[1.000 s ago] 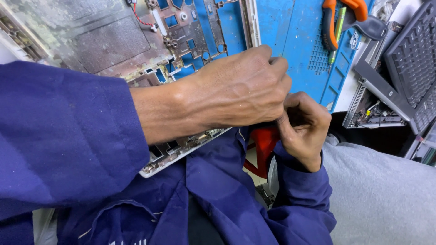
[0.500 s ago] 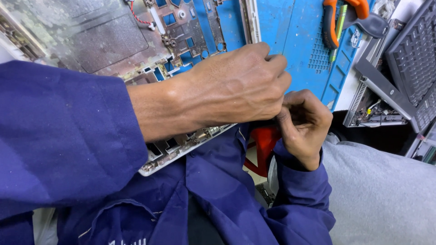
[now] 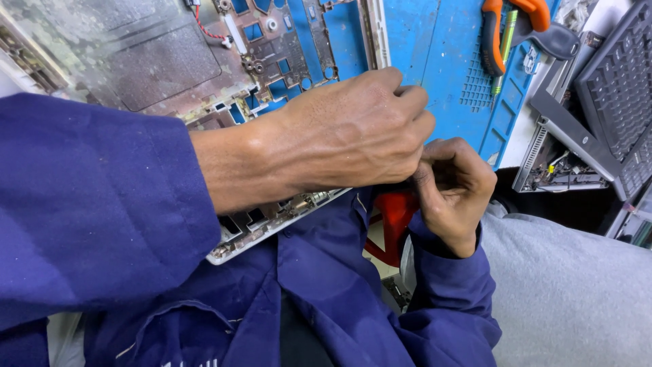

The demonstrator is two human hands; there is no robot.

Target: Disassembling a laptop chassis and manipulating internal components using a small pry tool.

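Two bare hands are working close together at the near edge of an opened laptop base [image 3: 163, 61]. The left hand [image 3: 346, 136], in a dark blue sleeve, is curling into a closed grip over that edge, hiding whatever it pinches. Just below and to the right of it, the right hand [image 3: 455, 190] is closing its grip around a red tool handle [image 3: 394, 217], smooth and plastic-looking; the tip is hidden under the left hand. Doing this well probably means holding the casing steady and keeping the tool squarely seated. The casing is dull grey metal, dusty and scuffed, with cutouts showing the blue work mat [image 3: 435, 47] beneath. Beyond the grips, orange-handled pliers [image 3: 506, 20] are lying on the surface, and a black keyboard [image 3: 614, 75] is sitting further right.
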